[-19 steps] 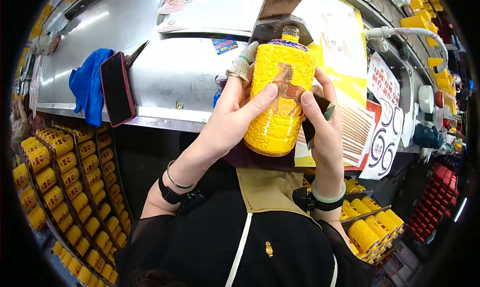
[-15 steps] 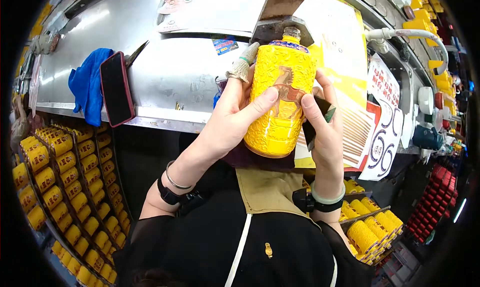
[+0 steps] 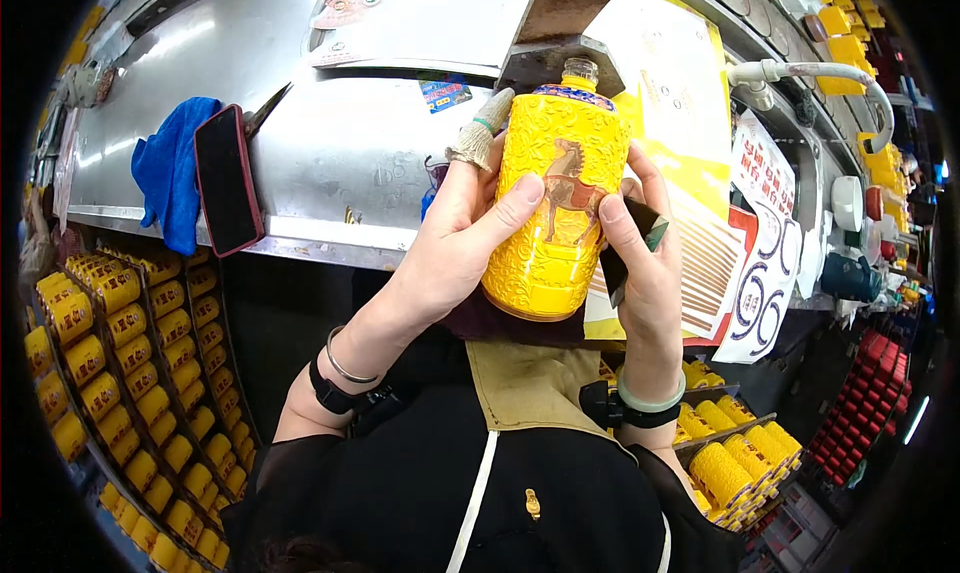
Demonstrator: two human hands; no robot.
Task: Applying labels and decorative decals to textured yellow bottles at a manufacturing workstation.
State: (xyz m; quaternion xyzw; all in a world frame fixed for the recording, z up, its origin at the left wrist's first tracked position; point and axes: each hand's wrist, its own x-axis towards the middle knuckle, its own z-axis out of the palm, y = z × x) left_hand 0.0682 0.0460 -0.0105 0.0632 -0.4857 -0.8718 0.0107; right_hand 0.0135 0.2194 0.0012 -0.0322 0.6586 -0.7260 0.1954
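Gripped upright between 2 hands, 1 yellow bottle (image 3: 556,205) is held just under a metal machine (image 3: 330,163). The left hand (image 3: 462,241) is curled around its side, thumb pressed on front; the right hand (image 3: 640,263) also pinches 1 dark card (image 3: 628,255). A slip is judged possible, the glossy bottle being shared with the card. 1 phone (image 3: 227,180) and 1 blue cloth (image 3: 168,173) rest on the machine.

A bottling workshop: steel machine housing (image 3: 330,143), trays of identical yellow bottles (image 3: 120,373), red crates (image 3: 860,393).
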